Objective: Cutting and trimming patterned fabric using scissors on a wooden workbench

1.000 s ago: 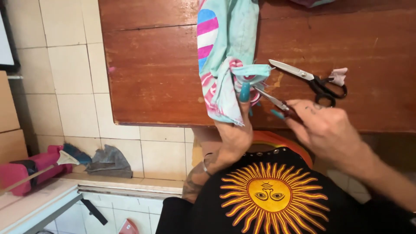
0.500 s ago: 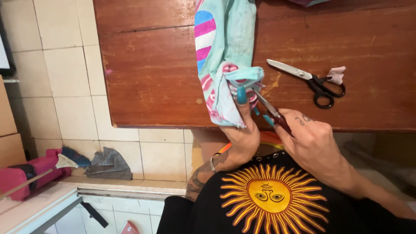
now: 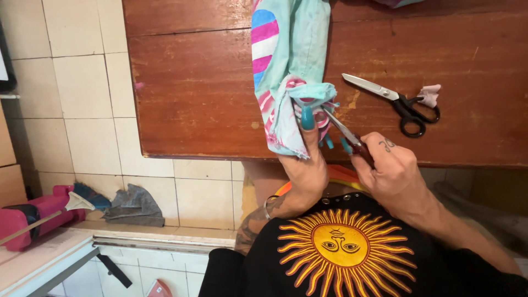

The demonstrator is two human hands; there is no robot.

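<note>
Work surface is a reddish-brown wooden table [image 3: 209,99], varnish scuffed and scratched, a seam line running across near the top, a pale worn patch beside the cloth. Its near edge overhangs a floor of cream square tiles [image 3: 82,93] with dark grout. A striped fabric piece [image 3: 286,60], teal with pink, blue and white bands, lies on the table from the far edge down to the near edge, its lower end bunched up. Left hand [image 3: 305,165] pinches that bunched end, thumb with a teal-painted nail pressed on top, other fingers under the cloth and hidden. Right hand [image 3: 388,168] is closed in a fist around a small dark-handled tool [image 3: 344,129]; its thin metal tip is at the fold, just beside the left thumb. Can't tell the exact kind of tool. Black-handled scissors [image 3: 393,99] lie open on the table to the right, apart from both hands, with a small pinkish scrap [image 3: 430,94] touching the handles. On the floor at left: a grey rag [image 3: 135,206] and a pink object [image 3: 36,212]. White ledge [image 3: 44,264] at the lower left.
</note>
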